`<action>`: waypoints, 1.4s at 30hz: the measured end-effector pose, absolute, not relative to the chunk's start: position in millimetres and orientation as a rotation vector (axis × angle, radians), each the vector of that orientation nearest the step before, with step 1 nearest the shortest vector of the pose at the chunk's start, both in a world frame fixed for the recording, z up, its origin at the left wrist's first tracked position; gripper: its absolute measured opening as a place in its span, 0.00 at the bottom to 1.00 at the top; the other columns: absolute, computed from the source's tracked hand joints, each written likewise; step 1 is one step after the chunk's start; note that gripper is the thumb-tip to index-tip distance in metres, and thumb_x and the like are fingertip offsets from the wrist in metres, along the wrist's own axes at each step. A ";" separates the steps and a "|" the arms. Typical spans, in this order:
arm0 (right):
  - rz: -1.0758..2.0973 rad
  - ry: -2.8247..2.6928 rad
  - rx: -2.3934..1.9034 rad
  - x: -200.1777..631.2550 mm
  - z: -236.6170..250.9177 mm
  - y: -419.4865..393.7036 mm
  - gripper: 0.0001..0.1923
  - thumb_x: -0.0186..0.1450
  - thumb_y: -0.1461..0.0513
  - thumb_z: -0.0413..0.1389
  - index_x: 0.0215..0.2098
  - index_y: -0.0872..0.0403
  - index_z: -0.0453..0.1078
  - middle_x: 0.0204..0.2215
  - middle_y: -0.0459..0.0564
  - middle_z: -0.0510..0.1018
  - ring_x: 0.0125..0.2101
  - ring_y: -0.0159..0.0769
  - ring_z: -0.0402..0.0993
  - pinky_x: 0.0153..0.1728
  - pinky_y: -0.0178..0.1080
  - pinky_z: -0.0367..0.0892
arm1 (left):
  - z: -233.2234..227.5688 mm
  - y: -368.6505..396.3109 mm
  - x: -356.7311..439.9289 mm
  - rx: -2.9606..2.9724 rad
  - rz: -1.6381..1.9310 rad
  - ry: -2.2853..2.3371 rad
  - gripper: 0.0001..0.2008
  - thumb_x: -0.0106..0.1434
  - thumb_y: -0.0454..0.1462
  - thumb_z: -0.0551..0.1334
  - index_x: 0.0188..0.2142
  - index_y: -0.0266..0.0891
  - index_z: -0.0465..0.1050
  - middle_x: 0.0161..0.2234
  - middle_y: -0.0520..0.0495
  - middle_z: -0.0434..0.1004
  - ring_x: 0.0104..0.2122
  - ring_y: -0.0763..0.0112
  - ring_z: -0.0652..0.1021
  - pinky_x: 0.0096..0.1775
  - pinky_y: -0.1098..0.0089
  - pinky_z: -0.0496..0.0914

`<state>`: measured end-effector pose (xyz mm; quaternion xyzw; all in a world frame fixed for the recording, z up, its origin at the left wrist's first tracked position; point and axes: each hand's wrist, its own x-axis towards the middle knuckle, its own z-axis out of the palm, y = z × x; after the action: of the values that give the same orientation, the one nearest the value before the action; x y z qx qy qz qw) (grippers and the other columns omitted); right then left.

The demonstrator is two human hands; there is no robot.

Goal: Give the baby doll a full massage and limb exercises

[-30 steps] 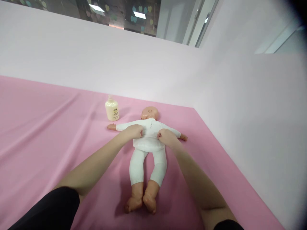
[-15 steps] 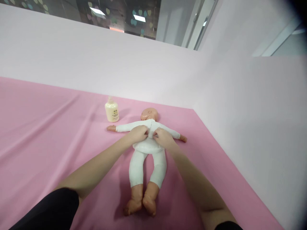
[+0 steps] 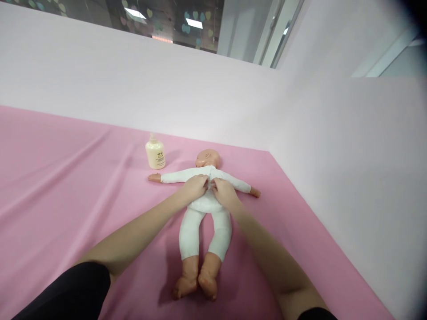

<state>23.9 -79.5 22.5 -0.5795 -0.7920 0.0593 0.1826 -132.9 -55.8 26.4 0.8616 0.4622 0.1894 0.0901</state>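
A baby doll (image 3: 203, 222) in a white suit lies on its back on the pink sheet (image 3: 66, 195), arms spread, feet toward me. My left hand (image 3: 195, 186) rests on the doll's chest from the left. My right hand (image 3: 223, 192) rests on the chest from the right, fingertips almost meeting the left hand's at the middle. Both hands press or pinch the white cloth; the fingers are curled, and I cannot see whether cloth is gripped. A small cream lotion bottle (image 3: 155, 153) stands upright left of the doll's head.
Pale pink walls (image 3: 350, 178) rise behind the sheet and along its right side, meeting in a corner beyond the doll. Windows with heart decals run above the back wall. My black sleeves show at the bottom of the view.
My two hands have slid inward from the doll's sides to the middle of its chest. The doll and the bottle have stayed in place.
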 end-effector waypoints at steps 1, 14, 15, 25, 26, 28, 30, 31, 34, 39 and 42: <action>0.156 -2.238 -1.631 23.4 21.3 -79.5 0.10 0.65 0.68 0.50 0.44 0.57 0.69 0.40 0.53 0.76 0.41 0.38 0.71 0.44 0.37 0.62 | 24.8 -55.2 -131.8 2.560 0.560 1.394 0.08 0.61 0.32 0.53 0.36 0.36 0.70 0.35 0.43 0.74 0.36 0.63 0.74 0.40 0.65 0.66; 0.076 -2.241 -1.589 23.7 16.7 -73.6 0.11 0.67 0.70 0.46 0.37 0.57 0.70 0.38 0.53 0.75 0.42 0.38 0.67 0.47 0.37 0.60 | 13.0 -52.8 -126.7 2.688 0.611 1.515 0.11 0.65 0.36 0.53 0.38 0.37 0.75 0.41 0.40 0.71 0.43 0.58 0.70 0.46 0.60 0.65; 0.078 -2.230 -1.589 24.1 16.1 -72.5 0.10 0.67 0.70 0.46 0.38 0.57 0.70 0.38 0.52 0.75 0.42 0.37 0.68 0.46 0.37 0.60 | 12.8 -52.4 -126.7 2.678 0.614 1.512 0.11 0.65 0.35 0.53 0.39 0.37 0.74 0.41 0.40 0.72 0.43 0.59 0.70 0.46 0.60 0.65; 0.105 -2.231 -1.581 27.0 13.8 -65.2 0.11 0.68 0.67 0.47 0.41 0.57 0.72 0.40 0.53 0.78 0.43 0.36 0.71 0.47 0.36 0.60 | 14.1 -49.7 -126.8 2.593 0.673 1.535 0.12 0.66 0.36 0.51 0.39 0.37 0.73 0.40 0.42 0.76 0.44 0.61 0.72 0.45 0.63 0.65; 0.095 -2.240 -1.580 27.1 13.7 -65.0 0.12 0.68 0.67 0.47 0.41 0.57 0.72 0.40 0.53 0.78 0.42 0.36 0.70 0.47 0.36 0.61 | 13.2 -49.2 -126.7 2.606 0.670 1.527 0.13 0.66 0.36 0.51 0.38 0.37 0.74 0.40 0.42 0.75 0.44 0.61 0.72 0.46 0.63 0.65; 0.054 -2.261 -1.574 27.4 13.1 -64.7 0.13 0.68 0.67 0.46 0.39 0.57 0.73 0.39 0.52 0.77 0.42 0.36 0.70 0.47 0.36 0.61 | 11.4 -48.6 -126.4 2.637 0.659 1.522 0.14 0.66 0.36 0.51 0.37 0.36 0.75 0.38 0.41 0.74 0.43 0.61 0.71 0.46 0.62 0.65; -0.004 -2.275 -1.565 27.5 11.9 -64.7 0.14 0.68 0.67 0.46 0.37 0.56 0.73 0.39 0.52 0.75 0.42 0.37 0.68 0.47 0.37 0.61 | 9.8 -48.6 -126.2 2.661 0.671 1.540 0.14 0.66 0.37 0.51 0.37 0.36 0.76 0.38 0.41 0.73 0.42 0.61 0.71 0.47 0.61 0.65; -0.027 -2.276 -1.561 27.6 11.2 -64.6 0.14 0.68 0.67 0.46 0.37 0.56 0.74 0.40 0.52 0.75 0.42 0.37 0.68 0.47 0.37 0.61 | 9.1 -48.6 -126.1 2.668 0.690 1.555 0.14 0.66 0.37 0.51 0.36 0.36 0.76 0.39 0.41 0.72 0.43 0.60 0.70 0.46 0.61 0.65; -0.050 -2.274 -1.544 27.7 10.0 -64.4 0.13 0.67 0.68 0.45 0.37 0.56 0.73 0.41 0.53 0.74 0.43 0.37 0.67 0.47 0.37 0.60 | 7.8 -48.4 -126.4 2.679 0.738 1.567 0.14 0.66 0.37 0.52 0.36 0.37 0.77 0.41 0.41 0.71 0.44 0.59 0.69 0.46 0.61 0.65; 0.008 -2.249 -1.583 27.5 10.7 -65.0 0.12 0.66 0.69 0.45 0.39 0.56 0.69 0.37 0.52 0.76 0.40 0.36 0.69 0.45 0.36 0.61 | 7.5 -45.6 -127.8 2.705 0.652 1.520 0.14 0.66 0.35 0.50 0.38 0.37 0.74 0.40 0.42 0.73 0.42 0.62 0.71 0.46 0.61 0.65; 0.036 -2.201 -1.618 27.8 10.2 -64.7 0.11 0.68 0.67 0.45 0.43 0.56 0.67 0.38 0.52 0.77 0.40 0.36 0.72 0.42 0.35 0.61 | 9.6 -45.6 -128.2 2.691 0.645 1.539 0.14 0.67 0.35 0.49 0.37 0.37 0.72 0.38 0.41 0.75 0.41 0.61 0.73 0.46 0.61 0.65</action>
<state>27.8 -64.7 10.2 -0.5799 -0.7888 0.0128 0.2033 -128.2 -45.6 9.6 0.8498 0.4860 0.2038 -0.0125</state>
